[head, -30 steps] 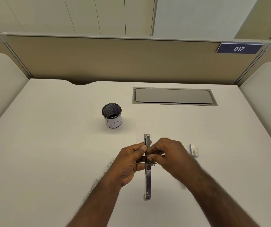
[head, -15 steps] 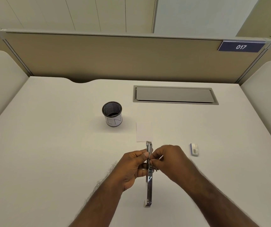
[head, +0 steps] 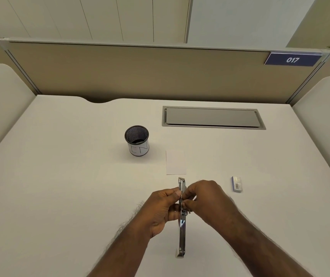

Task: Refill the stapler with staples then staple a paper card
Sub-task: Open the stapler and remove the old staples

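Observation:
A metal stapler (head: 181,236), swung fully open into one long strip, points away from me above the desk. My left hand (head: 163,208) grips its middle from the left. My right hand (head: 210,202) pinches at the staple channel from the right; its fingertips hide whatever they hold there. A white paper card (head: 176,162) lies flat just beyond the stapler's far tip. A small blue-and-white staple box (head: 236,183) lies on the desk to the right of my right hand.
A black mesh pen cup (head: 137,140) with a white label stands left of the card. A grey cable hatch (head: 213,117) is set into the white desk (head: 60,176) at the back. Beige partitions wall off three sides.
Both hands and the stapler sit slightly nearer to me in the view than a second ago, so the whole card now shows. The grip looks the same.

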Available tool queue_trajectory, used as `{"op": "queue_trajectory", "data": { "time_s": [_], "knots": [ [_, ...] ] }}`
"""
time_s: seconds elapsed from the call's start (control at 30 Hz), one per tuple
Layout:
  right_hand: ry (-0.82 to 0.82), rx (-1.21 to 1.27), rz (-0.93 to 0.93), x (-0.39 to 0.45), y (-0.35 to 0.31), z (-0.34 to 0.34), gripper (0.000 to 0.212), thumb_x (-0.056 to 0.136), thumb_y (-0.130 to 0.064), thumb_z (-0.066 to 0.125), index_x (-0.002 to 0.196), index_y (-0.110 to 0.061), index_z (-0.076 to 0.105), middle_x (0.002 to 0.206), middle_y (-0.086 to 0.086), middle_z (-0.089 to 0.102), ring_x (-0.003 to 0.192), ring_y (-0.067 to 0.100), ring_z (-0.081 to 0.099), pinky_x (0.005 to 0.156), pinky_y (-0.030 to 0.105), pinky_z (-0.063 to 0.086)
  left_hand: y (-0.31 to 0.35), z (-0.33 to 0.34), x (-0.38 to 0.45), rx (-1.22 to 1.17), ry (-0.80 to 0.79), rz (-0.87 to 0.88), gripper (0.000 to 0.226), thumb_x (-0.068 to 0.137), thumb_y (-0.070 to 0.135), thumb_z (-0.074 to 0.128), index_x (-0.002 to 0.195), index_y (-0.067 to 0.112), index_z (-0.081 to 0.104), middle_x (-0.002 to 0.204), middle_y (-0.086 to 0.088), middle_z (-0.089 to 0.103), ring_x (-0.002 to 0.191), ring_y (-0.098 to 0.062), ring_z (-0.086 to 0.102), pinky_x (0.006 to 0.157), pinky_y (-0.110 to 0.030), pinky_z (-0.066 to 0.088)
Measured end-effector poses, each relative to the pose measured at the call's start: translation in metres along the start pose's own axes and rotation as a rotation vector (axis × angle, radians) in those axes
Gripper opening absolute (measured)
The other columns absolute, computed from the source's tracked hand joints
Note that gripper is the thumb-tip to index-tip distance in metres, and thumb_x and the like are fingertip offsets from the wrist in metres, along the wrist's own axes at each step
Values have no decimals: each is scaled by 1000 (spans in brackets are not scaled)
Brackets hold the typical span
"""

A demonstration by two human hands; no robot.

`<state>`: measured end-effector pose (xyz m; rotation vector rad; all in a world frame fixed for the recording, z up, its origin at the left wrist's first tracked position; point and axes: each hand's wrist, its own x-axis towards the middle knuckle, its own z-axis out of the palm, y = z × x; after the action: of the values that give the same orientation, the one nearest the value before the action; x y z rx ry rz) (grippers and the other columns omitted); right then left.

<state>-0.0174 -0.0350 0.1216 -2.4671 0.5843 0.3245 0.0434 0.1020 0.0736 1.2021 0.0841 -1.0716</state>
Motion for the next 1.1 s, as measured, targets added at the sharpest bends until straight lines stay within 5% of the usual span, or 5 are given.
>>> {"op": "queue_trajectory", "data": {
  "time_s": [0.3,0.67,0.9,1.1],
  "knots": [
    [-73,-68,-19,5,0,7,11,73,-24,64,63,-29,63,68,-11,65,70,10,64,63,25,54,-8,-3,2,15,5,-40,22,97,13,56,96,3,76,87,-15,73,68,-26,69,64,-38,60],
    [-43,36,-109,8,14,19,10,72,-27,66,62,-27,62,75,-8,64,69,8,62,60,25,53,-18,-8,7,51,12,15,21,97,18,58,102,8,75,104,-23,73,86,-32,70,80,-46,60],
    [38,208,-99,10,32,19,14,70,-25,72,62,-31,63,71,-12,68,66,2,64,63,26,56,-20,-15,23,130,227,5,17,95,14,61,105,2,68,81,-15,71,74,-29,75,71,-43,62],
    [48,397,-46,17,46,36,21,78,-19,69,73,-38,62,71,-8,69,67,12,67,62,21,54,-33,-22,50,360,347,-6,15,89,7,58,80,-3,65,74,-17,59,65,-27,62,63,-37,63]
  ]
}}
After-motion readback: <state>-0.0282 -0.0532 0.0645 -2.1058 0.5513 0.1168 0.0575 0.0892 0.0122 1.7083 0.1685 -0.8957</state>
